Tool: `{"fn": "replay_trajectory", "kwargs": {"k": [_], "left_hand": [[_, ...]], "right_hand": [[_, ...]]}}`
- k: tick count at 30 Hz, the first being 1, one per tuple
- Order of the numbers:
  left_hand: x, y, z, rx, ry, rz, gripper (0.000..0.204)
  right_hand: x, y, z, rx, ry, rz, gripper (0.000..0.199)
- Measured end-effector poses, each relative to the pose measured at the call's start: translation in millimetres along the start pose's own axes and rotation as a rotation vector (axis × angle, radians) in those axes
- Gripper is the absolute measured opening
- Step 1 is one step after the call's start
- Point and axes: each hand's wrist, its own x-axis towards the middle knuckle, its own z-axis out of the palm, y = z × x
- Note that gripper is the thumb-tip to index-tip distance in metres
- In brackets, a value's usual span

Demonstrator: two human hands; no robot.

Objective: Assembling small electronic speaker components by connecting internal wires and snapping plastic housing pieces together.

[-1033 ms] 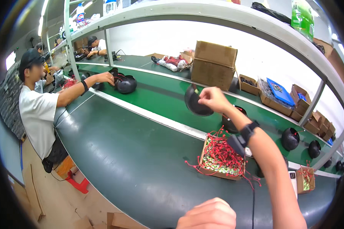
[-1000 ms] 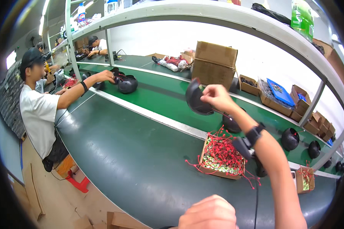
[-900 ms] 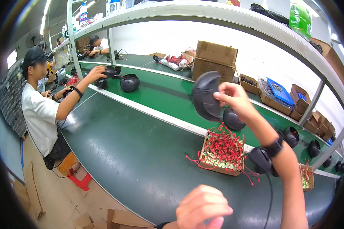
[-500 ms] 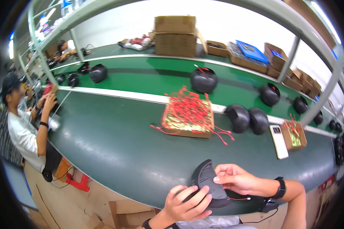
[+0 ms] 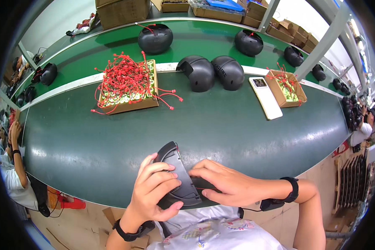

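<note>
Near the table's front edge, a black half-round plastic shell (image 5: 180,177) is held tilted, its flat ribbed face toward the right. My left hand (image 5: 156,187) is closed around its left side, fingers across the face and thumb near the bottom. On the right side, my right hand (image 5: 225,181) curls its fingers and thumb around the shell's dark lower part. A short red wire (image 5: 199,188) runs from the shell toward the right thumb. The fingertips of the right hand are partly hidden behind the shell.
A cardboard box of red-wired parts (image 5: 127,85) stands beyond my hands, a smaller such box (image 5: 288,89) to the right beside a white phone (image 5: 266,99). Two black round shells (image 5: 202,74) sit at the green conveyor's (image 5: 208,39) edge; others stand on it. A co-worker (image 5: 16,175) sits left.
The view has swung right and down. Both hands still hold the shell, which has turned to show more of its flat face. The right hand has shifted from its upper edge to its lower right side.
</note>
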Motion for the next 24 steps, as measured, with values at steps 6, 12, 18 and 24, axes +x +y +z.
{"fn": "replay_trajectory", "kwargs": {"k": [6, 12, 18, 24], "left_hand": [[0.0, -2.4, 4.1, -0.073, 0.031, -0.040, 0.029], [7.6, -7.4, 8.5, -0.070, 0.025, 0.001, 0.031], [-2.3, -9.9, 10.9, 0.051, 0.025, -0.013, 0.050], [8.1, -1.8, -3.3, 0.060, -0.104, 0.106, 0.037]], "right_hand": [[8.1, -3.1, 1.0, 0.582, -0.227, 0.335, 0.037], [6.5, -1.1, -4.0, 0.234, -0.177, 0.101, 0.021], [11.8, -5.3, -7.2, -0.423, -0.144, -0.158, 0.017], [30.9, -23.7, -21.7, -0.890, 0.060, -0.456, 0.020]]}}
